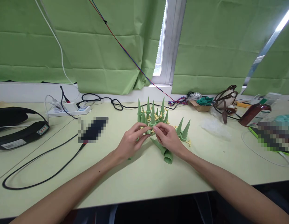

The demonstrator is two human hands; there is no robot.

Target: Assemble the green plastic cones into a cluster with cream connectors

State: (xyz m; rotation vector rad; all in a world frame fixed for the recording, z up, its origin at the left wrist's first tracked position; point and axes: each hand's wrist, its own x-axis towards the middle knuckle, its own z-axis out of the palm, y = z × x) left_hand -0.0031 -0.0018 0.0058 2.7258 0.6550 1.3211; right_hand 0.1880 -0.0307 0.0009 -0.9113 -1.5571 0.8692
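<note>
Ample tabletop (139, 183) separates both hands (130, 141) (169, 138) from the near edge (144, 198).

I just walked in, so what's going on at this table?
A person is working bare-handed at a table. The left hand pinches a small green part; the right hand has its fingertips right beside it, though any grip is hidden. Upright green cones stand just beyond, with small yellow pieces around them. Another green cone lies on its side.

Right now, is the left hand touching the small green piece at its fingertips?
Touching: the head view shows the left hand pinching the small green piece.
</note>
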